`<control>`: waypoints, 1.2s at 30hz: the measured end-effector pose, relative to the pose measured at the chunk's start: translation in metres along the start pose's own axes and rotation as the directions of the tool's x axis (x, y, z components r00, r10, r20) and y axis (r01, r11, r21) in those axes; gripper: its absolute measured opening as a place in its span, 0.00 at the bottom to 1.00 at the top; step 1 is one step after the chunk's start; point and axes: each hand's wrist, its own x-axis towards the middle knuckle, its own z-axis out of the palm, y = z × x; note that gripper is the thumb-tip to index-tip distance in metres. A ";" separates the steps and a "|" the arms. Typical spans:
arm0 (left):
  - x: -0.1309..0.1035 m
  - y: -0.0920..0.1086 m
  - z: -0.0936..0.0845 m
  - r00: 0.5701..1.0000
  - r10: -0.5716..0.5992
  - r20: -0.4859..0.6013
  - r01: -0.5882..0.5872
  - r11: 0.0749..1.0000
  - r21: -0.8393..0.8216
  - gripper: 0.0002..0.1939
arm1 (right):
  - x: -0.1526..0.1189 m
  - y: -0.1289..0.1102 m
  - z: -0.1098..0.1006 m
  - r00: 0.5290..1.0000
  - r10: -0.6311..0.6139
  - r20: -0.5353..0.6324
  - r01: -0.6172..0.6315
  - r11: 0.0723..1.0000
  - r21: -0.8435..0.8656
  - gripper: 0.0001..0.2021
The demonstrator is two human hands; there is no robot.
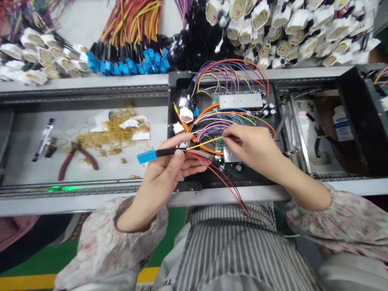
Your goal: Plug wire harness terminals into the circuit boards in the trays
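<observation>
My left hand point(165, 171) is closed on a black-sleeved cable point(166, 152), which has a blue connector point(147, 156) at its left end. Red, orange and dark wires fan out of the sleeve and hang over the front rail. Between thumb and forefinger, my right hand point(253, 147) pinches a yellow wire point(206, 142) that runs from the same sleeve. Under both hands lies a black tray point(209, 182) holding green circuit boards with metal heat sinks point(241, 100), arcs of coloured wires and white connectors point(186, 115).
Left of the tray are red-handled pliers point(75, 157) and a heap of yellow rubber bands point(117, 129). Blue-ended cables point(127, 64) and white connectors point(285, 24) line the back. Dark pliers point(318, 141) and a white bottle point(342, 123) sit at the right.
</observation>
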 end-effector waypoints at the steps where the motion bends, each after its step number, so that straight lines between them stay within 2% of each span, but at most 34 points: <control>1: 0.000 0.000 0.000 1.000 0.000 -0.004 0.000 1.000 0.004 0.13 | 0.001 0.001 0.001 1.000 -0.002 0.007 0.002 1.000 0.002 0.08; 4: 0.000 0.001 0.002 1.000 0.004 0.003 -0.004 1.000 0.004 0.14 | 0.003 0.001 0.002 0.999 -0.026 0.035 0.026 1.000 0.008 0.10; 7: 0.001 0.000 0.004 1.000 0.010 -0.024 -0.011 1.000 -0.019 0.13 | -0.001 -0.007 -0.006 0.999 -0.019 0.034 0.018 0.999 0.038 0.09; 10: 0.002 -0.001 0.006 0.999 0.026 -0.036 -0.029 0.997 -0.075 0.10 | -0.018 -0.016 -0.026 0.993 -0.040 0.108 0.029 0.995 0.098 0.09; 12: 0.003 0.000 0.007 0.999 0.036 -0.036 -0.040 0.995 -0.095 0.08 | -0.035 -0.012 -0.043 0.975 -0.076 0.210 0.056 0.993 0.100 0.11; 13: 0.003 0.000 0.007 0.998 0.038 -0.040 -0.042 0.994 -0.101 0.07 | -0.043 -0.006 -0.052 0.974 -0.049 0.221 0.035 0.997 0.064 0.11; 14: 0.004 0.000 0.008 0.998 0.037 -0.048 -0.042 0.993 -0.107 0.07 | -0.051 0.002 -0.060 0.983 0.027 0.182 -0.029 1.000 0.004 0.11; 15: 0.005 0.000 0.008 0.998 0.032 -0.055 -0.038 0.993 -0.113 0.07 | -0.058 0.012 -0.067 0.986 0.140 0.093 -0.135 0.989 -0.055 0.10; 16: 0.006 0.000 0.010 0.998 0.026 -0.052 -0.032 0.992 -0.123 0.08 | -0.064 0.022 -0.073 0.964 0.265 -0.022 -0.266 0.961 -0.079 0.09; 18: 0.010 -0.001 0.015 1.000 0.011 -0.023 -0.014 0.990 -0.143 0.09 | -0.072 0.040 -0.079 0.865 0.463 -0.193 -0.470 0.882 0.012 0.06; 19: 0.011 -0.002 0.018 1.000 0.007 -0.001 -0.007 0.988 -0.155 0.10 | -0.074 0.046 -0.079 0.824 0.524 -0.216 -0.518 0.851 0.090 0.05; 21: 0.013 -0.001 0.025 1.000 0.003 0.028 0.001 0.985 -0.171 0.10 | -0.076 0.053 -0.075 0.797 0.570 -0.201 -0.534 0.820 0.207 0.04; 26: 0.016 0.002 0.038 0.999 0.025 -0.033 -0.029 0.990 -0.137 0.10 | -0.075 0.054 -0.062 0.820 0.544 -0.177 -0.506 0.835 0.217 0.02; 30: 0.018 0.002 0.041 0.995 0.064 -0.077 -0.071 0.993 -0.093 0.09 | -0.076 0.059 -0.061 0.826 0.532 -0.184 -0.495 0.842 0.212 0.04; 36: 0.021 0.001 0.044 0.991 0.101 -0.087 -0.107 0.991 -0.075 0.08 | -0.075 0.062 -0.061 0.858 0.494 -0.138 -0.469 0.865 0.178 0.06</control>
